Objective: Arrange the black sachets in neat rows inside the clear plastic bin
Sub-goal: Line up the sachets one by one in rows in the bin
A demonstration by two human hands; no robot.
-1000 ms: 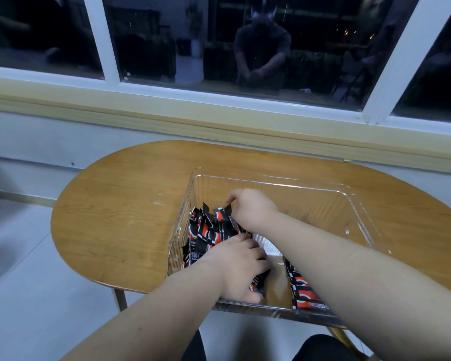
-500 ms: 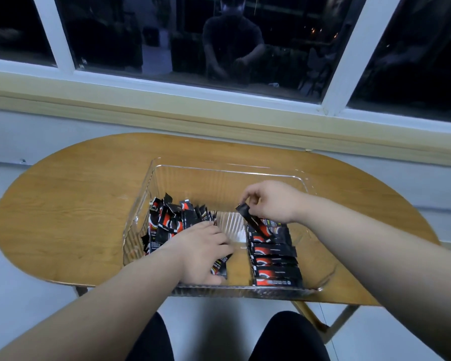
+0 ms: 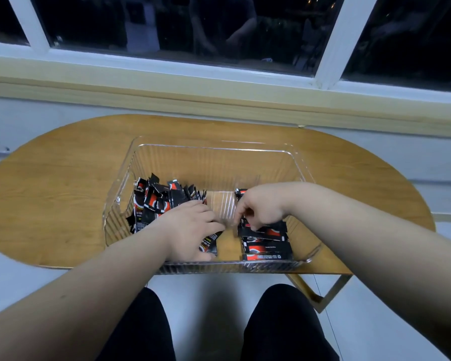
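One sachet heap point(image 3: 162, 203), one row point(image 3: 267, 247)

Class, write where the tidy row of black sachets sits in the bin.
Head view: the tidy row lies in the near right corner of the clear bin, partly under the right hand.

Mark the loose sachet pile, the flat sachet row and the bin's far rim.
loose sachet pile point(image 3: 155, 203), head view, on a red-and-black sachet mid-pile.
flat sachet row point(image 3: 268, 248), head view, on a sachet close to the near wall.
clear plastic bin point(image 3: 211, 147), head view, on the middle of its far rim.
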